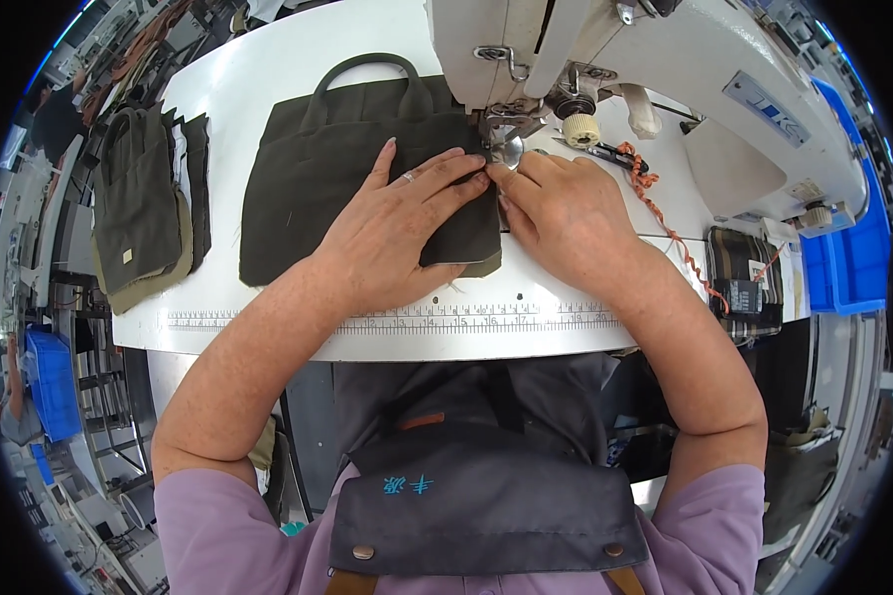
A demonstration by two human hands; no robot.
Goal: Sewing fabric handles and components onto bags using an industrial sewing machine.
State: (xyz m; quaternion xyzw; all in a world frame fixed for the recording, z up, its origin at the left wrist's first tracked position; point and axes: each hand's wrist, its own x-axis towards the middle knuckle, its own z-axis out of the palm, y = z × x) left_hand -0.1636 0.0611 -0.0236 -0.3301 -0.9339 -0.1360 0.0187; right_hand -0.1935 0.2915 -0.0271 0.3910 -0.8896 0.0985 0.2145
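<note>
A dark olive fabric bag panel (293, 198) with a looped handle (367, 61) at its far edge lies flat on the white sewing table. Its right edge runs up to the needle area of a white sewing machine (665, 74). My left hand (387, 233) rests on the panel with fingers spread, their tips close to the presser foot (487, 141). Curled in at the panel's right edge, my right hand (571, 208) pinches the fabric border between thumb and forefinger. A lighter olive layer (484, 266) peeks out under the lower right corner. The needle itself is hidden.
A stack of similar bag pieces (144, 198) lies at the table's left. Thread snips (605, 151) on an orange cord (665, 213) sit behind my right hand. A plaid cloth bundle (744, 278) and blue bin (853, 238) are at right. A printed ruler (367, 323) runs along the front edge.
</note>
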